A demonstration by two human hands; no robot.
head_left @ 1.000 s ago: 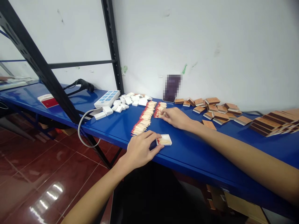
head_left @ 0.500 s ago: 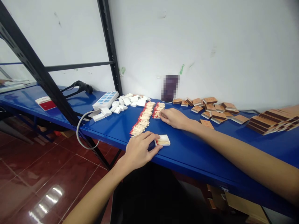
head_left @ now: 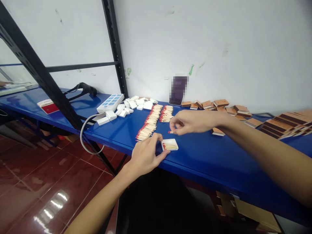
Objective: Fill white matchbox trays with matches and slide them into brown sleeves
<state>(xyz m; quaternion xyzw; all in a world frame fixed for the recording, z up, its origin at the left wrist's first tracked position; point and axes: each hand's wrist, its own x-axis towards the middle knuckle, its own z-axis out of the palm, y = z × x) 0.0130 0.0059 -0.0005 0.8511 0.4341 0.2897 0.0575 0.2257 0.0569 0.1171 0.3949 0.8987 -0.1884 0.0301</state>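
Note:
A white matchbox tray (head_left: 173,143) with several red-tipped matches (head_left: 168,146) inside lies near the table's front edge. My left hand (head_left: 145,155) closes on its left end, thumb at the near side and fingers at the far side. Just beyond the tray, my right hand (head_left: 186,123) pinches matches whose red heads (head_left: 170,132) stick out to the left; how many is hidden by the fingers. Behind the hands lie a long row of loose matches (head_left: 149,123) and a shorter pile (head_left: 166,114).
White matchbox trays (head_left: 133,104) are heaped at the back left beside a power strip (head_left: 110,103). Brown matchboxes (head_left: 220,103) lie scattered at the back right, near a stack of matchboxes (head_left: 280,125). A phone (head_left: 178,91) leans on the wall. A black shelf post (head_left: 41,68) rises at left.
My right hand has left the shorter match pile and come toward me, nearer the tray, with matches in its fingers. The left hand stays at the tray, its fingers slightly shifted.

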